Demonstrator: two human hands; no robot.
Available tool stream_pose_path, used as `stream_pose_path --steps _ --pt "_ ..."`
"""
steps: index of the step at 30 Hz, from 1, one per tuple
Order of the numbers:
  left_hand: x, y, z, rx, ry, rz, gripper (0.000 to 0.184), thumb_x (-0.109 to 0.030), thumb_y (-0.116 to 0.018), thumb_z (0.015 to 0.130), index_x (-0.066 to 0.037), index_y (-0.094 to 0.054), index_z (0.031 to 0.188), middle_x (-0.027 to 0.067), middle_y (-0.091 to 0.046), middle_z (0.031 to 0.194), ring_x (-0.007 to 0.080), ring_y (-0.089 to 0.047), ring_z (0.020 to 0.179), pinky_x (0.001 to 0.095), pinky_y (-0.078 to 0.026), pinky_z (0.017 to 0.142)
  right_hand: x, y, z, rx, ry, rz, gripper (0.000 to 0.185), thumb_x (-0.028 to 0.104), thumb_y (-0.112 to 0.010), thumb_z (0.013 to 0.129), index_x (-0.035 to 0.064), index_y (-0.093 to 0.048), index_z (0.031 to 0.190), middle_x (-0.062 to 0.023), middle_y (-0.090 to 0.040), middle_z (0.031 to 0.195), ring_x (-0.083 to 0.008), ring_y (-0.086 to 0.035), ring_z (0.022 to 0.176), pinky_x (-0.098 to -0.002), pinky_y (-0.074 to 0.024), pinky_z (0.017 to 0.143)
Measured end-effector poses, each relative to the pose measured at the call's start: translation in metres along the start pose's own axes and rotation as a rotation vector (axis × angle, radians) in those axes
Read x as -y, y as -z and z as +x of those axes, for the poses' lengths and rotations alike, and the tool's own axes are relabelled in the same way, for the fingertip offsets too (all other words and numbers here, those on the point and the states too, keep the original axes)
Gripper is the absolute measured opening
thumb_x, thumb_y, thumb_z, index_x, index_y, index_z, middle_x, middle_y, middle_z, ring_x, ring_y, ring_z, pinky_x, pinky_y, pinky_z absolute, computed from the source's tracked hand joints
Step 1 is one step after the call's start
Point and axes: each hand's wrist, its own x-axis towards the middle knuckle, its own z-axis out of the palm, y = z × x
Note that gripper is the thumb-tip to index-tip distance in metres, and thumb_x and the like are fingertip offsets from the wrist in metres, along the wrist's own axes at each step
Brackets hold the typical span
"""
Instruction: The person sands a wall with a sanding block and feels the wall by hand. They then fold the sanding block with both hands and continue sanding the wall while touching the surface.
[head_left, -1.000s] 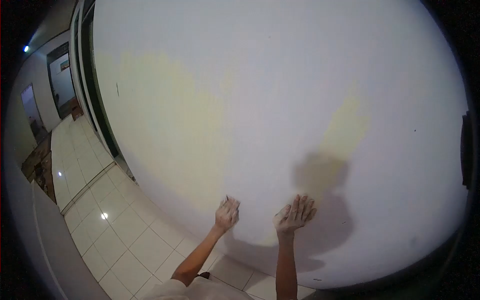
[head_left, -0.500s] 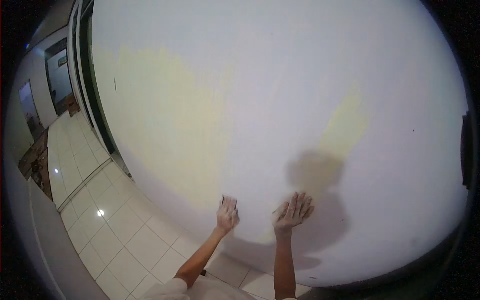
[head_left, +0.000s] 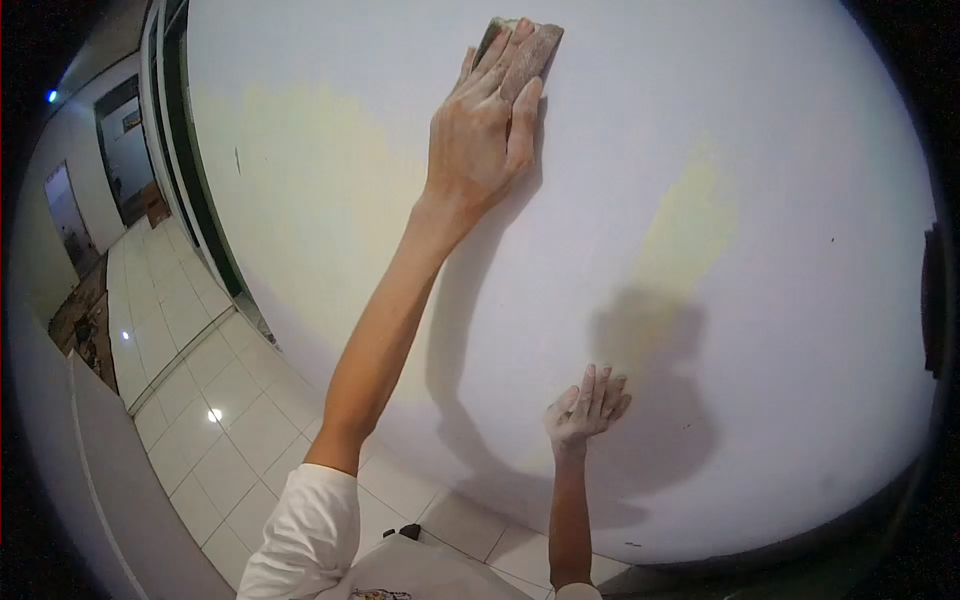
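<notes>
High on the pale wall (head_left: 800, 200), my left hand (head_left: 485, 130) presses a flat, dusty grey-brown pad (head_left: 532, 60) against the surface, its fingers laid over it. What the pad is made of cannot be told. Lower and to the right, my right hand (head_left: 588, 405) is spread near the wall with nothing in it; white dust covers its fingers. Both hands look dusty. A broad yellowish patch (head_left: 310, 190) lies left of my left arm, and a narrower yellowish patch (head_left: 690, 220) is above my right hand.
White floor tiles (head_left: 225, 440) run along the foot of the wall. A dark door frame (head_left: 195, 190) stands at the left edge of the wall, with a doorway (head_left: 122, 155) farther back. A low grey wall (head_left: 120, 480) is at the lower left. Shadows fall on the wall.
My left hand has moved from low on the wall to high up, the arm now stretched out and the pad in plain view. My right hand has stayed in nearly the same place.
</notes>
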Motion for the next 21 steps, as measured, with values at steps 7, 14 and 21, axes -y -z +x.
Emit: stream_pose_path --steps 7,14,21 --pt "-0.004 0.007 -0.065 0.077 0.045 0.055 0.046 -0.011 -0.051 0.098 0.0 -0.055 0.143 0.0171 -0.055 0.149 0.041 -0.054 0.134 0.0551 -0.04 0.113 -0.001 0.0 -0.002 -0.003 0.007 0.002 0.044 0.021 -0.045 0.103 0.0014 -0.057 0.141 -0.0185 -0.047 0.155 -0.0405 -0.032 0.151 -0.0568 -0.0122 0.125" --pt "-0.047 0.026 -0.279 0.274 0.281 0.057 0.044 -0.012 -0.05 0.097 0.001 -0.061 0.138 0.0273 -0.059 0.14 0.0469 -0.06 0.125 0.0563 -0.045 0.106 0.0 -0.001 -0.005 -0.001 -0.014 -0.025 0.048 0.023 -0.044 0.103 0.0063 -0.053 0.148 -0.013 -0.045 0.158 -0.0364 -0.028 0.153 -0.0573 -0.013 0.124" --pt "-0.114 0.049 -0.488 0.48 0.529 -0.011 0.046 -0.017 -0.047 0.101 0.001 -0.056 0.142 0.0288 -0.058 0.14 0.0482 -0.053 0.132 0.057 -0.041 0.11 0.0 0.003 -0.002 0.007 0.005 -0.03 0.047 0.021 -0.039 0.105 0.0026 -0.05 0.147 -0.0156 -0.045 0.158 -0.0397 -0.03 0.152 -0.0561 -0.0133 0.125"
